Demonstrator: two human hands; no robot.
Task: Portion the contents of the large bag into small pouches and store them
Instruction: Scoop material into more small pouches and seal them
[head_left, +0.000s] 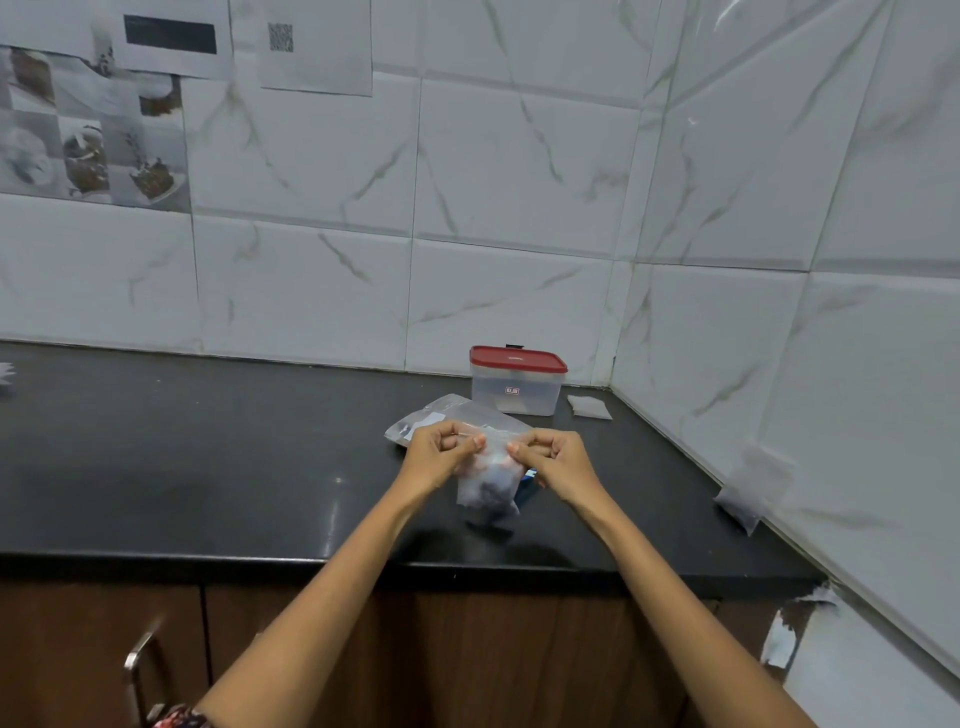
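Fingers (475, 441) of both hands pinched the small pouch's (488, 483) top, hiding its seal. Dark contents inside looked blurry. At 12 o'clock stood a red-lidded box (517, 384), contents unclear.

At the centre of the frame, a small clear pouch (488, 483) with dark contents is held above the black counter (208, 467), its top edge pinched by the left hand (441, 457) and the right hand (550, 460). Just behind it, a large bag (415, 423) is laid flat. Further back, a red-lidded container (517, 382) is stood, with empty pouches (588, 406) beside it to the right.
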